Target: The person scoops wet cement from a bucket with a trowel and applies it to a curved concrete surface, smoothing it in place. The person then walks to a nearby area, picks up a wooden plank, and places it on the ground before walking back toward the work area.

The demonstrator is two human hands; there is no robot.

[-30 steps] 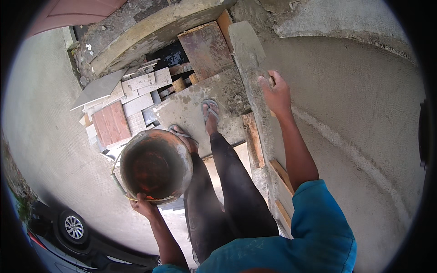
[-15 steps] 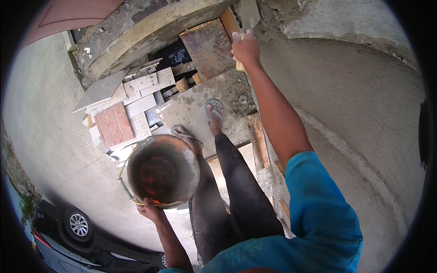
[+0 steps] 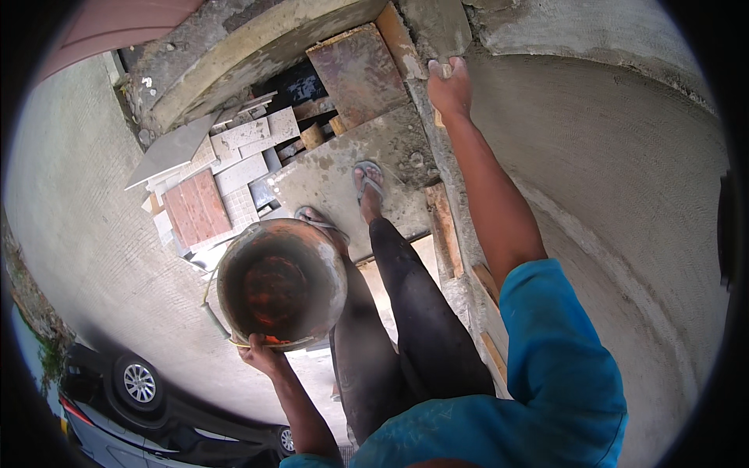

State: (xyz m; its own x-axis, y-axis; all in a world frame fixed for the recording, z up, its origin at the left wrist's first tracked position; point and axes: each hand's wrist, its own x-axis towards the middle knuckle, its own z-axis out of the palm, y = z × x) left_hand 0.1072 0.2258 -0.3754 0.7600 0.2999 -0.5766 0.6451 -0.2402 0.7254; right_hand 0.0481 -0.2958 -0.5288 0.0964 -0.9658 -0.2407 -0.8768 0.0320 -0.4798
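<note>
My left hand (image 3: 261, 355) grips the rim and wire handle of a worn, nearly empty bucket (image 3: 281, 285) with grey and rusty-orange stains inside, held beside my left leg. My right hand (image 3: 449, 92) is stretched forward, closed around the handle of a trowel, whose grey, mortar-coated blade (image 3: 437, 27) lies at the top of a rough cement edge (image 3: 445, 156) along the plastered surface. The far end of the blade blends into the grey cement, so its exact contact is hard to make out.
My sandalled feet stand on a stained slab (image 3: 328, 187). Left are stacked tile pieces (image 3: 195, 207), a dark gap (image 3: 289, 86), a rusty board (image 3: 355, 74) and a curved concrete edge (image 3: 226, 54). Right is a curved plastered surface (image 3: 593, 156). A dark car (image 3: 109, 405) stands at lower left.
My right hand with the trowel moved forward along the edge, then slightly right. The bucket in my left hand shifted a little to the right.
</note>
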